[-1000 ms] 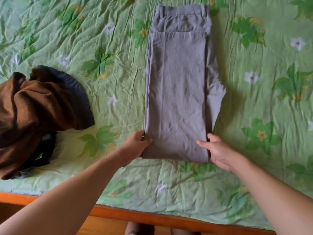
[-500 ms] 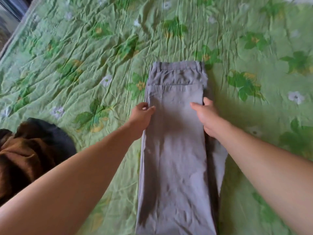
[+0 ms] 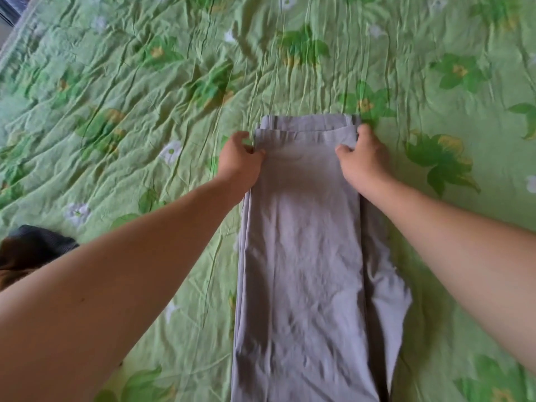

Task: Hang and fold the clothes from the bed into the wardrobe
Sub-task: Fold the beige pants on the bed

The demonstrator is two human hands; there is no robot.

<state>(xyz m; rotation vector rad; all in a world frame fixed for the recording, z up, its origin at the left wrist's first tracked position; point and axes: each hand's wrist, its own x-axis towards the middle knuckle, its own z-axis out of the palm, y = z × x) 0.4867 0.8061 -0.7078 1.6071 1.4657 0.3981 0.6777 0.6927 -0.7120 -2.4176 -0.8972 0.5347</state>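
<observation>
A: Where are the trousers [image 3: 301,256] found rn?
B: Flat on the bed [image 3: 145,82], centre of view, laid lengthwise, near to far. The waistband [image 3: 307,121] is at the far end, and the top layer's edge is set just short of it. The wardrobe isn't seen.
A: And the hands?
B: The left hand [image 3: 239,162] is clamped on the top layer's left corner, fingers [image 3: 238,136] curled & pinched w/ the thumb. The right hand [image 3: 362,161] is clamped on the right corner, thumb on top, fingers tucked round the edge.
A: Why are the corners gripped, not mid-cloth?
B: Soft fabric sags if it's gripped in the middle. W/ both corners pinched, the edge is kept taut & straight, prob. so it can be lined up w/ the waistband. A half-fold is judged to be in hand.
A: Edges?
B: On the left, the layers are stacked neatly. On the right, a lower layer is seen sticking out past the top one, approx. the near half. It may need to be tucked in.
A: Room to move?
B: Bare sheet is seen far, left & right of the trousers. A pile of dark & brown clothes [image 3: 32,250] is lying at the near left, well apart, partly hidden by the left forearm. The bed's near edge isn't shown, so overhang there can't be told.
</observation>
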